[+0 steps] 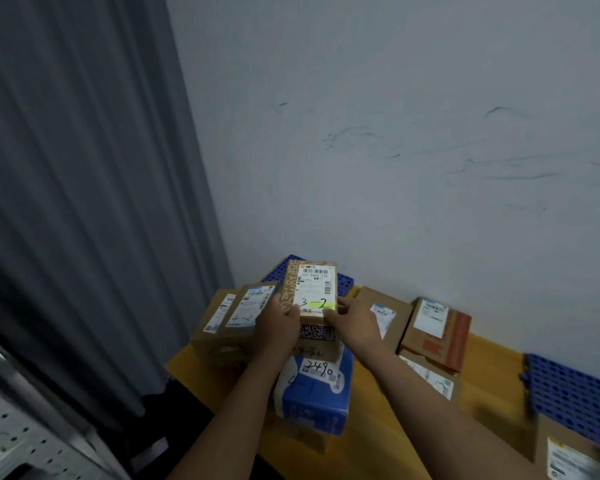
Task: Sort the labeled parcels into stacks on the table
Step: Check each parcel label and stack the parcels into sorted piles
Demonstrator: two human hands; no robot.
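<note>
On my feed the left hand (pixel 279 323) and right hand (pixel 352 320) clasp the near corners of the cardboard parcel marked 3-2 (pixel 309 289), fingers curled over its label from either side. The parcel sits over the middle stack, above a dark patterned box (pixel 317 332) and a blue-and-white parcel marked 2490 (pixel 316 386), though I cannot tell whether it rests there. Just left stands the box marked 4-2 (pixel 246 313), to the right a red-taped box (pixel 437 327), all on the yellow table (pixel 371 410).
</note>
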